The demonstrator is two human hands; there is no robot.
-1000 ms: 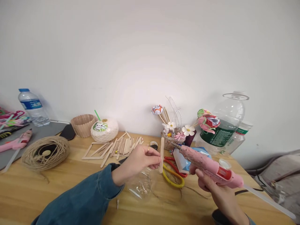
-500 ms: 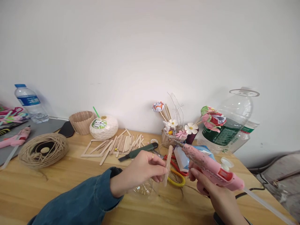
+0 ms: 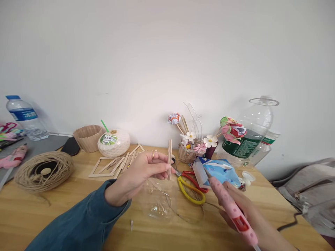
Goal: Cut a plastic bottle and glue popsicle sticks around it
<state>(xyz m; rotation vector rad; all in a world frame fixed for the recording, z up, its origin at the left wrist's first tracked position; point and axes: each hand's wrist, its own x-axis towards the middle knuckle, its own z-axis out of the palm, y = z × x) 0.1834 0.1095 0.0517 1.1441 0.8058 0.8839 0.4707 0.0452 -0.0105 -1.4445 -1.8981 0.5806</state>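
Note:
Between thumb and fingers, my left hand (image 3: 150, 169) pinches a wooden craft stick (image 3: 170, 157), held upright above the table. My right hand (image 3: 243, 204) is wrapped round a pink hot glue gun (image 3: 230, 212), its nozzle pointing up and to the left, apart from the stick. Below my left hand stands a clear plastic container (image 3: 158, 205) with a craft stick showing through or against it. Scissors with red and yellow handles (image 3: 192, 200) lie between my hands. More craft sticks (image 3: 112, 167) are spread behind my left hand, which partly hides them.
On the left are a twine coil (image 3: 44, 170), a second glue gun (image 3: 14, 158) and a water bottle (image 3: 23, 118). A wooden-stick bowl (image 3: 88, 138) and a wrapped coconut (image 3: 113, 142) stand by the wall. Right are a blue tissue pack (image 3: 220, 170), paper flowers (image 3: 232, 130) and a large bottle (image 3: 243, 143).
My left hand has moved left and up with the craft stick. The glue gun has swung down and away from the stick, uncovering the tissue pack. The clear container now shows more fully.

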